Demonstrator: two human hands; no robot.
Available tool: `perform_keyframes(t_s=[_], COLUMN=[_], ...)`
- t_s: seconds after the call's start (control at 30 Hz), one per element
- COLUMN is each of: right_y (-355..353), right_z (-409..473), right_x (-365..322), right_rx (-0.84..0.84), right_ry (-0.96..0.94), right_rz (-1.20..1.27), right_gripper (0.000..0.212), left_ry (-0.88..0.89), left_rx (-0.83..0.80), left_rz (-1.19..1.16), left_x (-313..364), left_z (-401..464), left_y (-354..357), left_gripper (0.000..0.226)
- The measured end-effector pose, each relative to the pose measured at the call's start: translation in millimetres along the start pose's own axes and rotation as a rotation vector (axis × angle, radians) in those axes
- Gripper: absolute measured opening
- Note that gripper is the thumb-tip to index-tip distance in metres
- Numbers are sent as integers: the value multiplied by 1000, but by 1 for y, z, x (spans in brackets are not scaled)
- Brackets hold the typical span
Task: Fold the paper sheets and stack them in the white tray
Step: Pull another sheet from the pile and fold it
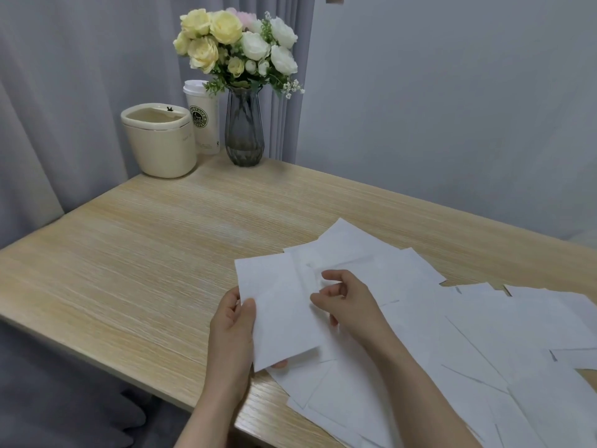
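Left hand (231, 321) pinches a folded paper sheet (277, 305) by its edge; right hand (347, 300) hovers beside it, fingers loosely curled, over scattered sheets (484, 334).

White paper sheets, one lifted and the rest spread on the tabletop

A rectangular white paper sheet (277, 305) is held just above the pile, tilted, its left edge pinched by the left hand (231, 331) and its right side met by the curled fingers of the right hand (347, 302). Beneath and to the right, a loose pile of overlapping white paper sheets (468, 344) lies flat at varied angles across the light wooden tabletop (145, 253), reaching its near edge.
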State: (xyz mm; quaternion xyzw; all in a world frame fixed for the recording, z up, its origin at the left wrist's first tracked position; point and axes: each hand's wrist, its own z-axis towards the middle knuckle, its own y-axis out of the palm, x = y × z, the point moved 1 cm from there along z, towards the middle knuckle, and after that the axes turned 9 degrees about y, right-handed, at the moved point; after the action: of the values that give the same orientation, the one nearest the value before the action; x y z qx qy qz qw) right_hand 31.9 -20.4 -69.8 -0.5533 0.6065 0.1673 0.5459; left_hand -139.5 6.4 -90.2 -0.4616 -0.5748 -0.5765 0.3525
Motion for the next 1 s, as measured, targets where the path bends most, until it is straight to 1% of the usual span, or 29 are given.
perform_keyframes(t_s=[0.07,0.2,0.3,0.43,0.57,0.67,0.8,1.0], right_y=[1,1,6,12,0,-14,-32,-49], right_z=[-1,-7,-13,-23,-37,-46,-54,-60], right_x=[1,7,11,13,20,28,36,44], right_rx=[8,65,115,225,316,327,320,430], right_ry=[7,21,39,20,-13,-24,-24,-26], right_rz=[-30,-110,-168,-170,-97,-35,79,209], right_gripper=[35,14,6,8,12,15,13,12], left_ry=[1,0,1,11,-34,-47,1,5], left_rx=[-7,-3,-2,24,24,27,12,-46], left_rz=[0,1,16,32,-1,-23,-9,22], left_x=[1,0,-1,0,1,-3,-4,-5], left_z=[0,0,0,0,-5,-7,-8,-7], left_y=[0,1,0,2,8,13,17,15], left_gripper=[21,20,20,21,18,19,23,22])
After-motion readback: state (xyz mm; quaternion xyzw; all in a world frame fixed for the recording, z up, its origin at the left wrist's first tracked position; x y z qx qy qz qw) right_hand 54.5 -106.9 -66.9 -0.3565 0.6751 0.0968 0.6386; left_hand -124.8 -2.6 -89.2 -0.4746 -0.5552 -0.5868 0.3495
